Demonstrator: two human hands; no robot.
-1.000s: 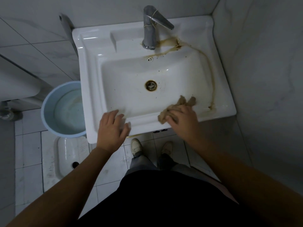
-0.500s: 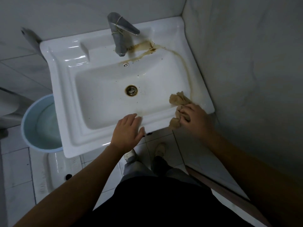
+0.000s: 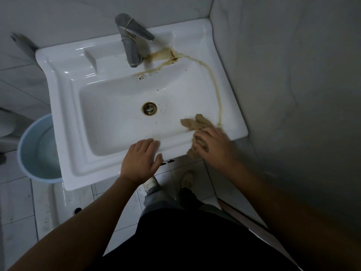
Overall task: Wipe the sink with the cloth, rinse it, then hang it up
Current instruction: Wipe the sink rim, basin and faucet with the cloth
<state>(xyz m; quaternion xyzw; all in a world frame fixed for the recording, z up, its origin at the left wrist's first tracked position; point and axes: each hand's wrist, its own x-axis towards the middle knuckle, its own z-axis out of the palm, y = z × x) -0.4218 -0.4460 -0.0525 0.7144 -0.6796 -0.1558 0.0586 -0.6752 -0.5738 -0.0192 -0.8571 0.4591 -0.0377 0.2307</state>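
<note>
We find the tan cloth (image 3: 197, 123) bunched up at the near right corner of the white sink (image 3: 64, 114), lying across the near rim: one crumpled end lies inside the basin, the other hangs over the near edge. The right hand (image 3: 214, 145) sits on top of it with its fingers curled into the folds, gripping the cloth against the rim. The left hand (image 3: 140, 161) rests flat on the near rim just to the left, fingers straight and close together, thumb spread to the side, holding nothing. A thin brown stain (image 3: 215, 89) runs along the right edge of the basin and ends at the cloth; at the far end it widens into a darker patch on the ledge beside the base of the grey faucet (image 3: 130, 45). Dark specks dot the basin around the brass-ringed drain (image 3: 149, 108), and the small overflow hole (image 3: 141, 77) sits on the far wall below the faucet. To the left of the sink stands a pale blue bucket (image 3: 37, 151) — partly tucked under the sink's edge. Below the near rim we see two light shoes (image 3: 150, 182) on the tiled floor (image 3: 17, 202).
</note>
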